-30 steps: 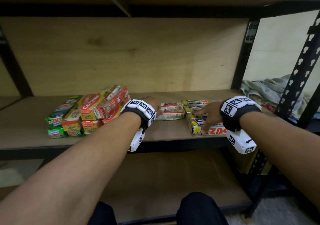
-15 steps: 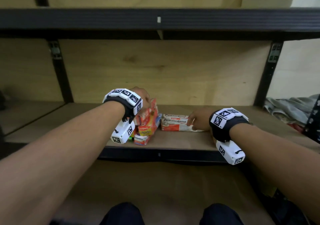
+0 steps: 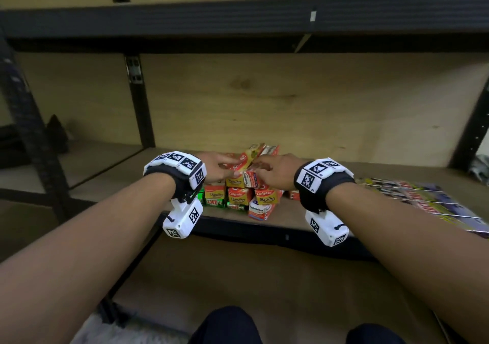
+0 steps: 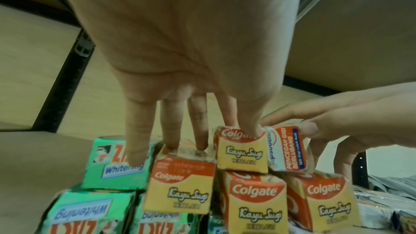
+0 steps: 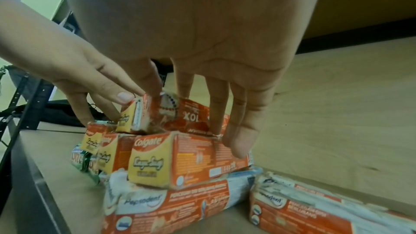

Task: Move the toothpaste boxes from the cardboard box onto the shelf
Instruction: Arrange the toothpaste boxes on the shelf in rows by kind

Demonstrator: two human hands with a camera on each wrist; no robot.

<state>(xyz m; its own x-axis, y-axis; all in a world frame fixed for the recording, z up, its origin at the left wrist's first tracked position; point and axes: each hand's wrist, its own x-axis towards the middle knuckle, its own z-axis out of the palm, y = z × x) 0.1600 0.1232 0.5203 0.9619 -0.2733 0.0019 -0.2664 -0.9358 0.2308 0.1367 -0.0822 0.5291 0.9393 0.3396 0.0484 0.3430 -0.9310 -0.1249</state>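
Observation:
A stack of toothpaste boxes [image 3: 239, 195] stands on the wooden shelf [image 3: 113, 184]: green ZACT boxes [image 4: 117, 165] at the left, red-and-yellow Colgate boxes [image 4: 254, 200] in the middle. My left hand [image 3: 217, 169] lies on top with straight fingers [image 4: 139, 140] touching the box tops and its thumb pressing the top Colgate box [image 4: 242, 150]. My right hand [image 3: 272, 173] pinches a Pepsodent box [image 4: 286, 149] from above, thumb on one side and fingers [image 5: 238, 131] on the other, right beside that Colgate box. The cardboard box is out of view.
More Pepsodent boxes [image 5: 168, 200] lie under and to the right of the stack. Flat ZACT packs [image 3: 423, 198] lie in a row on the shelf's right part. Black uprights [image 3: 140, 105] and the upper shelf beam [image 3: 238, 12] frame the bay. A lower board [image 3: 238, 277] lies beneath.
My right hand has come left from the boxes lying on the shelf to the top of the stack with a Pepsodent box. My left hand stays on the stack.

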